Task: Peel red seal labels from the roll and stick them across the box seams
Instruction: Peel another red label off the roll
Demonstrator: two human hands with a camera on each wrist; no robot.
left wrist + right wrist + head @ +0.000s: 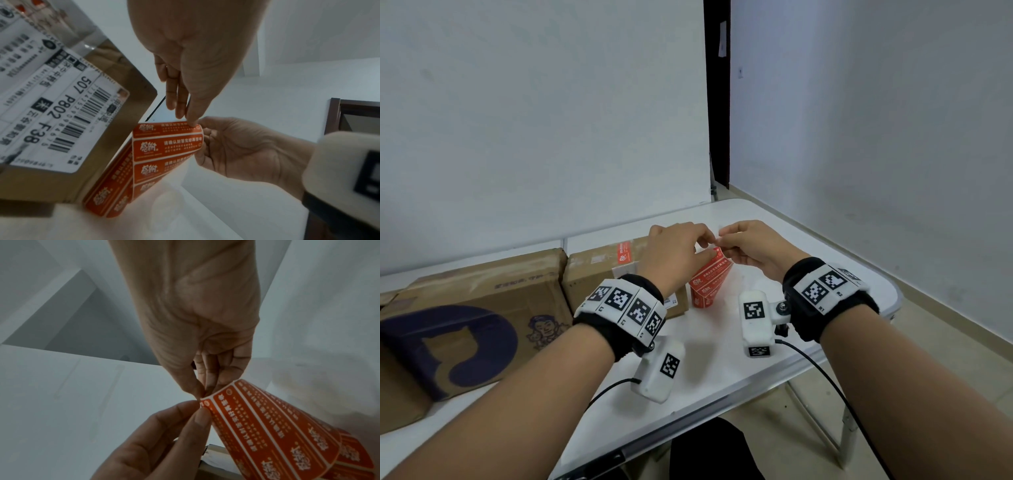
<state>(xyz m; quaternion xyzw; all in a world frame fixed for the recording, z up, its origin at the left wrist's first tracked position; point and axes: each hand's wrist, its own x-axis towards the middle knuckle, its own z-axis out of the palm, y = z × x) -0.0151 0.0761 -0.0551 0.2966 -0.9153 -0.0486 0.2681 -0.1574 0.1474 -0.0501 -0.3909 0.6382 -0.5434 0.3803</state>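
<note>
Both hands pinch the top corner of the red label strip.
Head view: left hand (pixel 674 255) hides most of the strip (pixel 707 282). Left wrist: right hand's (pixel 242 149) fingers grip behind it. Right wrist: white-bordered labels (pixel 267 426) fan below both hands, print blurred.

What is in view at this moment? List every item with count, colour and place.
label strip: one, red labels on white backing, held up over the table, its lower end on the tabletop
red seal label: one, already stuck on top of the smaller box
cardboard boxes: two, brown; larger at left with dark blue print, smaller beside it with a white shipping label
table: one, white, folding
left hand: pinch grip on the strip's top corner
right hand: pinch grip on the same top edge
</note>
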